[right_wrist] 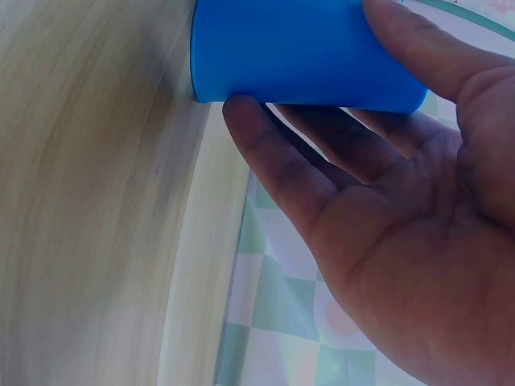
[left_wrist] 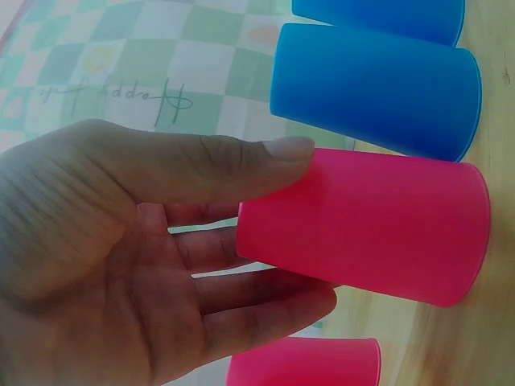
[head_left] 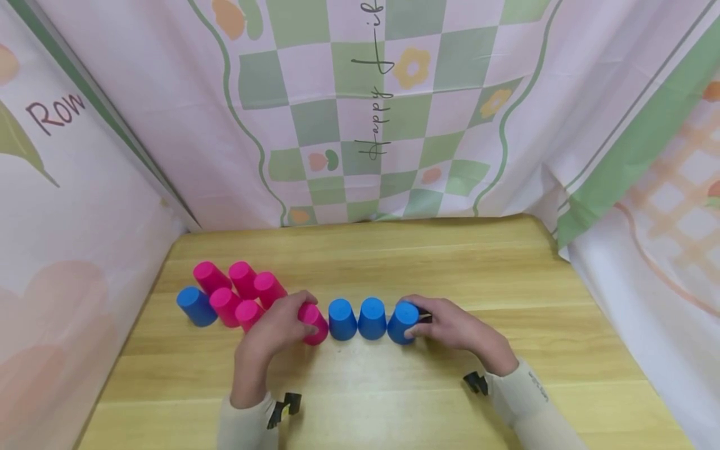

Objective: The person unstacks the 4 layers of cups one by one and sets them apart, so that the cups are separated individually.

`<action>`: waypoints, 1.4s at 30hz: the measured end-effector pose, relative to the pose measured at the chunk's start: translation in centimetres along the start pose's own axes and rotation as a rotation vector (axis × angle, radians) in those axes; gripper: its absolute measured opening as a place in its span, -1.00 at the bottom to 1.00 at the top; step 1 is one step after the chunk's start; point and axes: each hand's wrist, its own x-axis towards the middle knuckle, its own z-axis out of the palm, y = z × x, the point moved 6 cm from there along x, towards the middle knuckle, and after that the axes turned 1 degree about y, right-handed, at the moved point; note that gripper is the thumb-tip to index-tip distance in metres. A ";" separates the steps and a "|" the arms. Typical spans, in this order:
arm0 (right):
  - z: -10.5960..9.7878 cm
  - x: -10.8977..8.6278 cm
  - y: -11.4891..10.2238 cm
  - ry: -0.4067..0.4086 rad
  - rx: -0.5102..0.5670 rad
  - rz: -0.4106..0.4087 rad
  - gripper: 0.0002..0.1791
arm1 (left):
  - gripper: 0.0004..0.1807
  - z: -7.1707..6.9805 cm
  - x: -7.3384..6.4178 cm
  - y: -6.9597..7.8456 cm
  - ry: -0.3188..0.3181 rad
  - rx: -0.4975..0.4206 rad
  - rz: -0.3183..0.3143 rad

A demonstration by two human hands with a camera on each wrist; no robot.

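Four-abreast is avoided here: a row of upside-down cups runs across the table, with a pink cup at its left end and blue ones after it. My left hand holds that pink cup between thumb and fingers; in the left wrist view the thumb lies along the side of the pink cup. At the row's right end, my right hand grips a blue cup, its fingers along one side and thumb on the other. Between them stand a blue cup and another blue cup, untouched.
Left of the row, several upside-down pink cups stand in a cluster, partly behind my left hand. A blue cup is at the cluster's left edge. Patterned curtains enclose the wooden table at the back and sides.
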 end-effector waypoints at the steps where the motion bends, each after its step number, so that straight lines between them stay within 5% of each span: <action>1: 0.0 0.0 0.0 0.000 0.000 -0.001 -0.59 | -0.42 0.1 0.0 0.0 -0.001 0.001 0.001; 42: 0.0 0.0 0.0 0.001 0.006 0.013 -0.61 | -0.43 -0.7 -1.2 -0.4 0.053 0.062 -0.011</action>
